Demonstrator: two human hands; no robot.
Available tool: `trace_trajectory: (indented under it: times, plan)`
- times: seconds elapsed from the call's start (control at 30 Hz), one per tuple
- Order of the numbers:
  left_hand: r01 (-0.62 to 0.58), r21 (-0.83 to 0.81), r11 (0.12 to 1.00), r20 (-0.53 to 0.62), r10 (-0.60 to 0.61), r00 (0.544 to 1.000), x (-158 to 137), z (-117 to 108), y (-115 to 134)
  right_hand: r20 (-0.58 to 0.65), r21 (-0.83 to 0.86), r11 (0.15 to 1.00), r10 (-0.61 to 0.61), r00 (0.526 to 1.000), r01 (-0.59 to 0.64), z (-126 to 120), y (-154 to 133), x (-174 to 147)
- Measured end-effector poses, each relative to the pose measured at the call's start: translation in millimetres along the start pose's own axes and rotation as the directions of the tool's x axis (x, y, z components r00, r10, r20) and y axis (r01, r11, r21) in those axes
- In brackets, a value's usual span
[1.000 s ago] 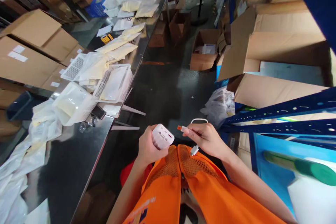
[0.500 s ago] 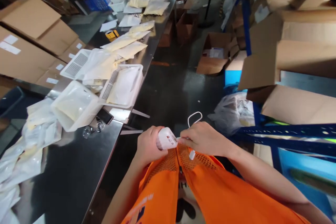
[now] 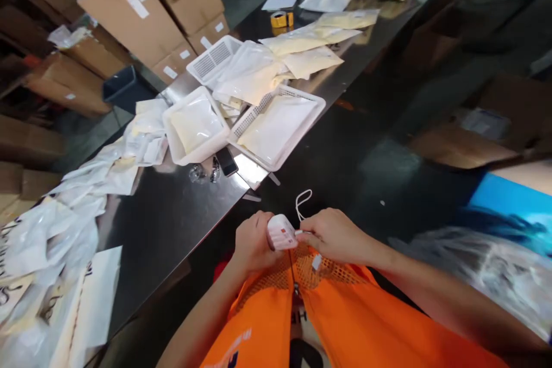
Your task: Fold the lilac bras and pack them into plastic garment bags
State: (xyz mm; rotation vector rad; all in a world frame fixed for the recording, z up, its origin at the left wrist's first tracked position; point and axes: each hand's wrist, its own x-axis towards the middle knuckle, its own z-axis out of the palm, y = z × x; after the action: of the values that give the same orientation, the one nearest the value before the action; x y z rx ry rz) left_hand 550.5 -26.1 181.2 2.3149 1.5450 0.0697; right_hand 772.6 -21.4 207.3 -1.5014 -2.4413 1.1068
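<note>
In front of the orange vest, my left hand is wrapped round a small white device with rounded edges and small orange marks; its exact kind is unclear. My right hand pinches a white cable by its plug, at the right end of the device. Whether the plug is fully inserted I cannot tell. A loop of the cable stands up above my right fingers, and a white end piece hangs below them against the mesh of the vest.
Left of me, a dark metal table carries plastic mailing bags, a white tub, a white basket and a phone. Cardboard boxes are stacked beyond it. On the right lies clear plastic wrap.
My view has swung to the left, so the table and its bags sit further right in it and the shelving has left the picture. Both hands keep their hold on device and cable.
</note>
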Motion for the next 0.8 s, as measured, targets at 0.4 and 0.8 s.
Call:
trace_trajectory:
  times: [0.4,0.8]
  plan:
    - [0.495,-0.335,0.802,0.106,-0.489,0.866,80,-13,-35,0.147,0.266,0.887,-0.425,0.893,0.378,-51,85,152]
    - [0.79,-0.324,0.521,0.153,-0.795,0.587,71,9,-120,-0.347,0.459,0.651,-0.495,0.797,0.605,-120,89,250]
